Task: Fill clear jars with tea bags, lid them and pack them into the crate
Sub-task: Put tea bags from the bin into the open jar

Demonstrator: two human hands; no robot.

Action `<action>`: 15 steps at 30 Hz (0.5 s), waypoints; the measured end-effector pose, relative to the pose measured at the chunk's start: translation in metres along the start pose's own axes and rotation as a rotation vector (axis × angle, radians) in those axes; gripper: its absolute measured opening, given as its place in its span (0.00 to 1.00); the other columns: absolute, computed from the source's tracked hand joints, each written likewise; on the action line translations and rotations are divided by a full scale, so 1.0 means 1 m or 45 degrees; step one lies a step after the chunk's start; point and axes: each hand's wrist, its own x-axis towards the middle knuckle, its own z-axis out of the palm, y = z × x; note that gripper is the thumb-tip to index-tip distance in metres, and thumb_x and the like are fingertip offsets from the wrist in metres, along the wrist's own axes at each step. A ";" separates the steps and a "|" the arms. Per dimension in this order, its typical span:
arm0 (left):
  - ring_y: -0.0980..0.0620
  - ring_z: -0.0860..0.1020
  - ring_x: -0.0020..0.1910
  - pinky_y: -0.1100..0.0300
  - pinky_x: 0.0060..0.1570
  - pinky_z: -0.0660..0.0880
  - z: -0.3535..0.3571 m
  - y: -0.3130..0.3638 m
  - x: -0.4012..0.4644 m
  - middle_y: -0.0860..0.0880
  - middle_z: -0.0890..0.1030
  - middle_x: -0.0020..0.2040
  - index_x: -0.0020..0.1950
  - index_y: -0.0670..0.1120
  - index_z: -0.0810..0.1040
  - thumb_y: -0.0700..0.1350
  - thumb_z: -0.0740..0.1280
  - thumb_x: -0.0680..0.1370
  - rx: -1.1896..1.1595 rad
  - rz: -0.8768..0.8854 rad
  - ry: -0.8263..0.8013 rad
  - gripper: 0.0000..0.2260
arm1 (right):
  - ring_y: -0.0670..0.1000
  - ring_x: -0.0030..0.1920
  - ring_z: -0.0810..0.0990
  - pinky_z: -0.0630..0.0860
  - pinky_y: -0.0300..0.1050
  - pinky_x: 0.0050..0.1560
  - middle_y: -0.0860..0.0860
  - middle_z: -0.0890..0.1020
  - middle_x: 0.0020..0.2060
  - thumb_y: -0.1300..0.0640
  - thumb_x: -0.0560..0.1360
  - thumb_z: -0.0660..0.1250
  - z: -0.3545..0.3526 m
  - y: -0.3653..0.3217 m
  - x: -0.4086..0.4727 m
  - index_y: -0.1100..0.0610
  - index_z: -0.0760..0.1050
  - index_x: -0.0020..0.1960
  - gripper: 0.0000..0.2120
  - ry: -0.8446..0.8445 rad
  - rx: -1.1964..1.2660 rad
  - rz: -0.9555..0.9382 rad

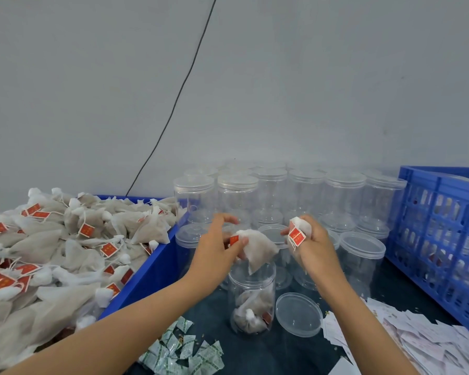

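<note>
While my left hand (219,246) fingers pinch a tea bag (257,249) over the open jar (251,296) | right hand (310,243) fingers curled round more tea bags (298,228)

Green sachets (184,353) and paper slips (417,339) lie on the table (282,355).

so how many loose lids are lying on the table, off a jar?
1: a clear lid lies flat right of the open jar, near the paper slips. Others may be hidden behind the arms.
</note>
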 end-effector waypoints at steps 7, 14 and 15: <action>0.61 0.76 0.38 0.74 0.41 0.67 -0.002 -0.004 0.001 0.54 0.80 0.39 0.48 0.47 0.83 0.48 0.68 0.78 0.646 0.237 -0.327 0.07 | 0.51 0.40 0.81 0.79 0.52 0.42 0.48 0.82 0.35 0.55 0.77 0.67 -0.008 -0.010 -0.007 0.50 0.80 0.38 0.09 0.159 -0.012 -0.158; 0.58 0.68 0.45 0.62 0.50 0.62 -0.005 -0.003 0.003 0.59 0.73 0.40 0.52 0.51 0.80 0.51 0.65 0.79 0.802 0.389 -0.256 0.07 | 0.50 0.34 0.83 0.77 0.39 0.27 0.53 0.80 0.42 0.65 0.77 0.64 -0.006 -0.011 -0.008 0.54 0.78 0.44 0.08 0.135 0.340 -0.033; 0.58 0.68 0.45 0.61 0.52 0.63 -0.004 -0.002 0.001 0.60 0.74 0.40 0.54 0.52 0.78 0.52 0.65 0.79 0.806 0.394 -0.256 0.07 | 0.49 0.34 0.83 0.78 0.40 0.27 0.53 0.80 0.43 0.65 0.77 0.65 -0.005 -0.012 -0.009 0.54 0.77 0.45 0.07 0.129 0.337 -0.038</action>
